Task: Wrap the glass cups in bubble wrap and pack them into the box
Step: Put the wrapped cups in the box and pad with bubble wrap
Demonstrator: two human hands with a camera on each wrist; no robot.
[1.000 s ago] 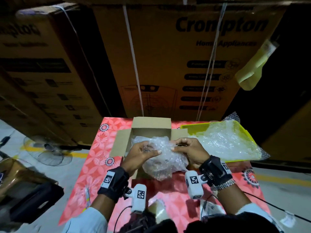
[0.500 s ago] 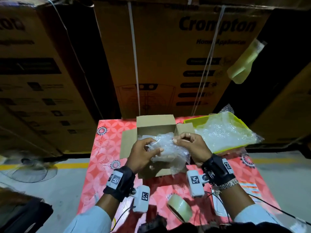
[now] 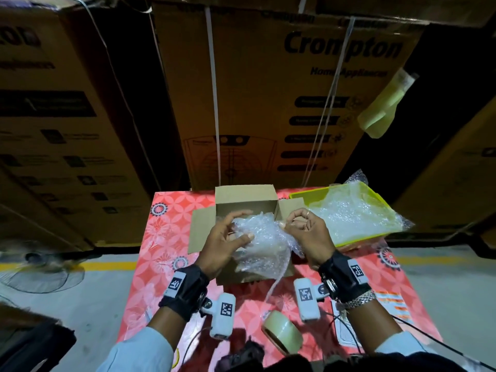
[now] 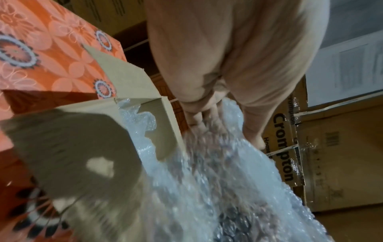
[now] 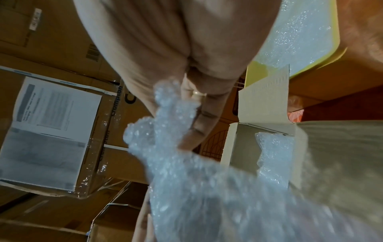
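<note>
both hands (image 3: 264,234) hold wrapped bundle (image 3: 261,245)

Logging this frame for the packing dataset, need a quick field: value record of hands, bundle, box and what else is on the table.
left hand: holds the bubble-wrap bundle, thumb across its front
right hand: pinches the bundle's right edge
bundle: held over the open cardboard box; contents not discernible
box: flaps open, some bubble wrap already inside per the wrist views
tape roll: on the table near the person, untouched
yellow tray: right of the box, holds loose bubble wrap
table: red floral cover
</note>
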